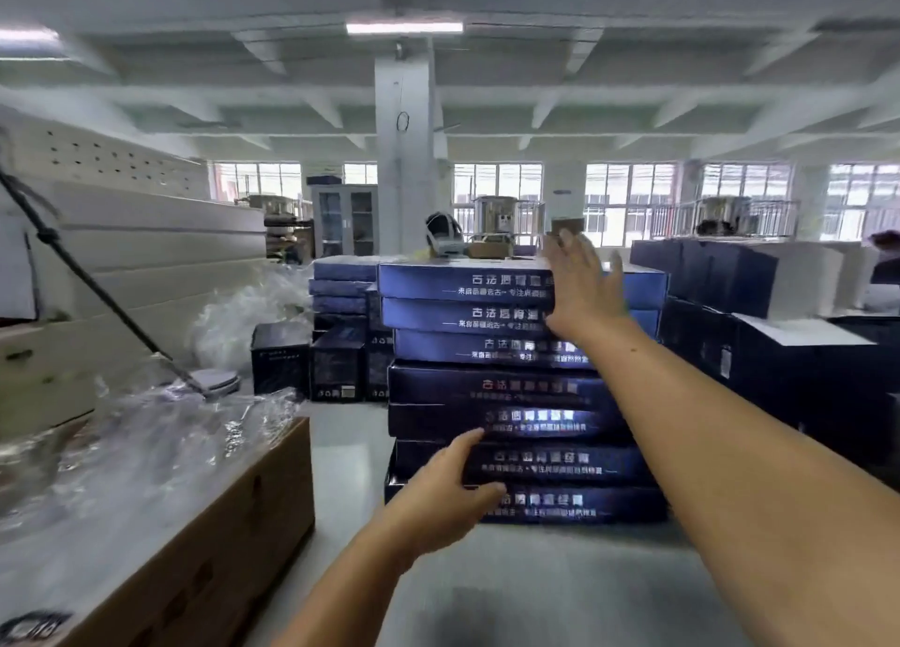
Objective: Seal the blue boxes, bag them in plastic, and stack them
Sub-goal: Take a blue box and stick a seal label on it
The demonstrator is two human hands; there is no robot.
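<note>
Boxes (pixel 492 386) in blue are sitting stacked on the surface (pixel 535 588), seemingly plastic-wrapped. Right grip (pixel 582 286) is pressing flat, fingers spread, against the top ones; left grip (pixel 438 495) is resting loose-fingered against the lower ones, holding nothing.

Seven blue boxes (pixel 511 349) lie flat one on another at the front of the surface (pixel 535 598). Behind them, toward the far edge, a second pile (pixel 341 286) of the same boxes shows perhaps four layers (blur smears their edges, so that count is unsure). Three small dark boxes (pixel 280 359) stand upright in a row beside that pile. One brown cardboard carton (pixel 219 525) sits at the left edge, with one heap of clear plastic film (pixel 146 451) over it. Farther back stand one white pillar (pixel 404 159) and one glass-fronted cabinet (pixel 346 218), with two lit ceiling lamps (pixel 404 27) overhead. The dark cartons (pixel 740 281) at the right edge overlap too much to count.
</note>
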